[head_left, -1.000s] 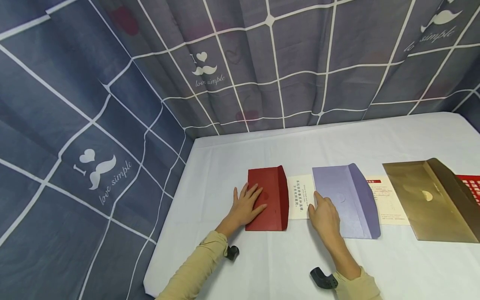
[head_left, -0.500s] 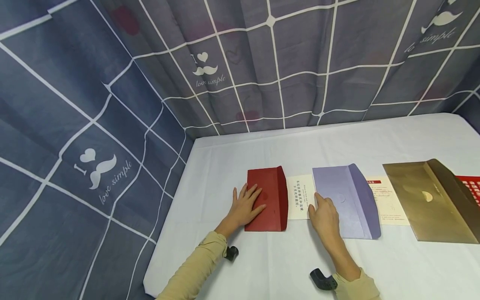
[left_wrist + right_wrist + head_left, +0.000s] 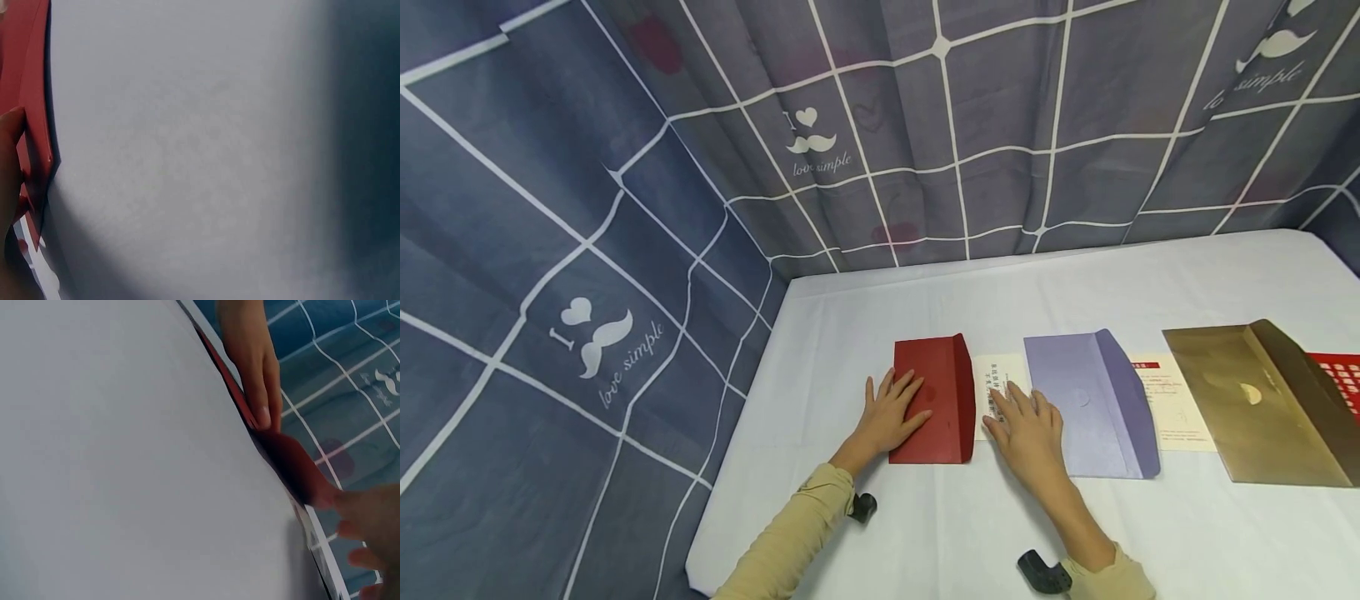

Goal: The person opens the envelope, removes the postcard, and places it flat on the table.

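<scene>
A red envelope (image 3: 936, 362) lies on the white table with its flap (image 3: 965, 400) folded out to the right. My left hand (image 3: 886, 419) rests on the envelope's left part, fingers spread. Just right of the flap, a cream card (image 3: 988, 371) with printed characters lies partly covered by my right hand (image 3: 1030, 440), whose fingers are spread over it. Whether those fingertips press on the card is unclear. In the right wrist view, my right thumb (image 3: 344, 500) appears near the red flap (image 3: 290, 459). The left wrist view shows only a strip of the red envelope (image 3: 34, 81).
Right of the card lies a lavender envelope (image 3: 1086, 417), then another printed card (image 3: 1176, 408), a gold envelope (image 3: 1232, 392) and a red patterned card (image 3: 1341, 375) at the frame edge. Grid-patterned curtains (image 3: 895, 125) stand behind and to the left of the table.
My right hand has moved left from the lavender envelope's edge onto the cream card, and its fingers have spread. My left hand stays on the red envelope.
</scene>
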`<state>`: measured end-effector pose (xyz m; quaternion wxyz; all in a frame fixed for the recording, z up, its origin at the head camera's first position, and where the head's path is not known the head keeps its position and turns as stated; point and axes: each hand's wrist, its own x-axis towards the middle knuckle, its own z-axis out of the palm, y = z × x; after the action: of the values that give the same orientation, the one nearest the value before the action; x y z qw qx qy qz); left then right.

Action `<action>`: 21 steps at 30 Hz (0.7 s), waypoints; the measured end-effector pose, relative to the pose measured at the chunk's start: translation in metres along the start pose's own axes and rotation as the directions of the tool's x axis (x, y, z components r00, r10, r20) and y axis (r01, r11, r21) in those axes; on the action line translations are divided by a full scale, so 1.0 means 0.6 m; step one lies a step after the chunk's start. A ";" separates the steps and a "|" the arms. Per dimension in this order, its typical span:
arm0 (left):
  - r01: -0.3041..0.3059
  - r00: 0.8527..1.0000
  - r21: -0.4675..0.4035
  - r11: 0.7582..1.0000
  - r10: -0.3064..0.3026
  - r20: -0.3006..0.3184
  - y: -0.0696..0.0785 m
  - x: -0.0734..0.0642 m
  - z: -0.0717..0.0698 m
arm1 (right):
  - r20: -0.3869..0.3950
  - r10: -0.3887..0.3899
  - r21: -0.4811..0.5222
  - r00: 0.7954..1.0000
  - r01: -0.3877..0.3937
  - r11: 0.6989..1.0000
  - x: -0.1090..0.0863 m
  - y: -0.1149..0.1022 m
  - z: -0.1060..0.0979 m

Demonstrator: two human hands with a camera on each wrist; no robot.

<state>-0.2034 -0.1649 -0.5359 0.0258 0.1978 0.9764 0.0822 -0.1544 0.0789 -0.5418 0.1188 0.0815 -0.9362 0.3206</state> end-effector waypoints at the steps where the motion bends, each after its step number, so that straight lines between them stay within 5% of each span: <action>1: 0.000 1.000 -0.001 1.000 0.000 0.001 0.000 0.000 0.000 | 0.041 -0.006 -0.012 0.999 0.006 1.000 -0.002 -0.001 0.003; 6: -0.003 1.000 -0.018 1.000 0.003 0.004 0.003 0.004 -0.001 | 0.098 0.039 -0.068 0.994 -0.032 0.997 -0.005 -0.001 0.005; 21: 0.000 1.000 -0.040 0.999 0.000 0.008 0.000 0.006 0.004 | -0.043 0.041 0.041 0.998 -0.039 0.998 -0.011 0.006 0.009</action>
<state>-0.2065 -0.1630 -0.5385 0.0338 0.1976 0.9745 0.1009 -0.1497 0.0790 -0.5501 0.1311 0.0579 -0.9281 0.3435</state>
